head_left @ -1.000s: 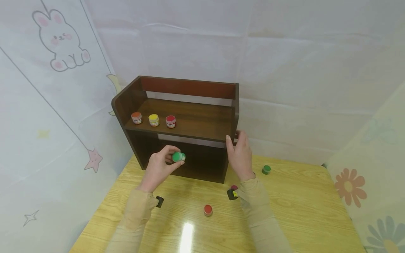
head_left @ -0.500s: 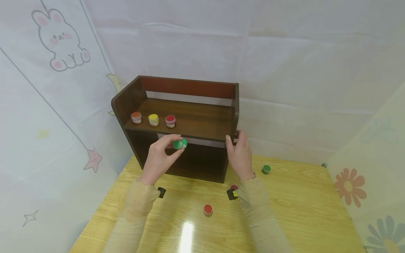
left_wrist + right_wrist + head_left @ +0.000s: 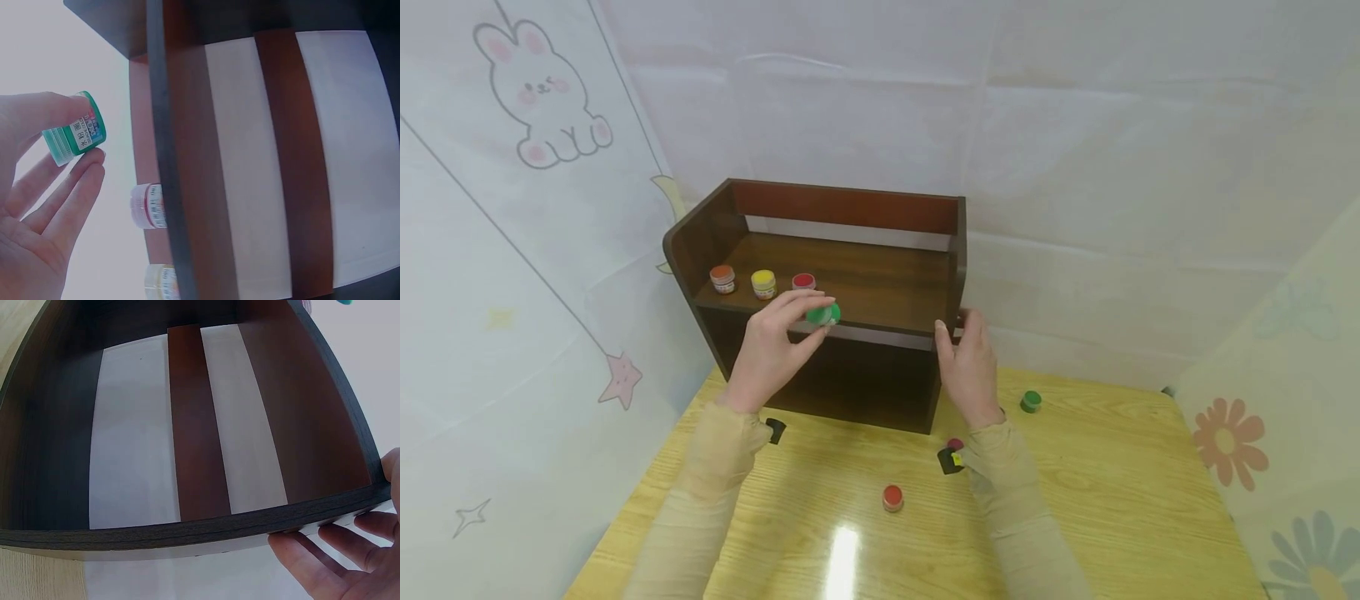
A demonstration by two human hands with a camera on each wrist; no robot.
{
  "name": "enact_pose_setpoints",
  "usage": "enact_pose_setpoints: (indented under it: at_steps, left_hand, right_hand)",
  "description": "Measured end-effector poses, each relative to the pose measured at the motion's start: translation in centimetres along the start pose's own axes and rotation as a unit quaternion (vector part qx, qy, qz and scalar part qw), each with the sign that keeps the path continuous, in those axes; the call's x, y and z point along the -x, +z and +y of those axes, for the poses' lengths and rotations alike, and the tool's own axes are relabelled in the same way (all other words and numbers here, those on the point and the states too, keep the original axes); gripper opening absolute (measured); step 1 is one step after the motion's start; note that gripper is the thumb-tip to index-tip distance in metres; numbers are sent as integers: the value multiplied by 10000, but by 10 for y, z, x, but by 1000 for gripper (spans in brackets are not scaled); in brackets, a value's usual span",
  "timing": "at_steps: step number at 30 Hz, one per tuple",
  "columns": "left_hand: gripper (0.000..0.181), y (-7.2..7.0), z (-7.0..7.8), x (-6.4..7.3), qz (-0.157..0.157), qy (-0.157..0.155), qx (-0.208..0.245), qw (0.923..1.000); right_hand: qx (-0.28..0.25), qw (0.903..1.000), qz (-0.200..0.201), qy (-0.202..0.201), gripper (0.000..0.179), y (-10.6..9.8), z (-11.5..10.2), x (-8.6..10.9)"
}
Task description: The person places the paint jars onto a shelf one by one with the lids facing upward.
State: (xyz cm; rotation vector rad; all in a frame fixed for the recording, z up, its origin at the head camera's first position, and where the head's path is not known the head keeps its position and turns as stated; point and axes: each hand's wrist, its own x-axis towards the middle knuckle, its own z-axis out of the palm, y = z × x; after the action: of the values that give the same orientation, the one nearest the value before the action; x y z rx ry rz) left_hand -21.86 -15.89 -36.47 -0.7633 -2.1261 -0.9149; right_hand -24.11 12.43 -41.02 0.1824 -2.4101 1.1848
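Observation:
A small green paint jar (image 3: 84, 128) is pinched between the thumb and fingers of my left hand (image 3: 771, 350), tilted on its side. In the head view, this hand is in front of the upper shelf's front edge, and it partly covers a red paint jar (image 3: 803, 282). To the left of that one, a yellow paint jar (image 3: 763, 284) and an orange paint jar (image 3: 722, 279) stand upright on the dark brown wooden shelf (image 3: 880, 287). My right hand (image 3: 970, 371) holds the shelf's right side panel, its fingers on the outer face and the thumb at the front edge.
On the wooden table (image 3: 1120, 483) in front of the shelf lies a red-lidded jar (image 3: 892, 498). A dark green jar (image 3: 1031, 402) stands right of the shelf. A magenta-lidded jar (image 3: 955, 444) is partly hidden behind the right wrist's black camera mount (image 3: 951, 461).
My left hand has risen with the green paint jar from in front of the lower compartment to the upper shelf's edge. The right hand has stayed in place on the side panel.

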Motion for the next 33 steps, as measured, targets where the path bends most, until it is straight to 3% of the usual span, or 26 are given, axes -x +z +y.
enact_pose_setpoints:
  at_steps: [6, 17, 25, 33]
  left_hand:
    - [48, -3, 1, -19, -115, 147, -82, 9998]
    - [39, -3, 1, -49, -498, 120, -236, 9984]
    - [37, -1, -3, -55, -672, -18, -411, 9969]
    - [36, 6, -4, -58, -789, 63, -713, 9943]
  right_hand:
    - [-19, 10000, -3, -10, 45, -1, 0, 0]
    - [-15, 9999, 58, -128, 45, 0, 0, 0]
    - [-26, 9999, 37, -106, 46, 0, 1, 0]
    - [9, 10000, -17, -5, 48, -2, 0, 0]
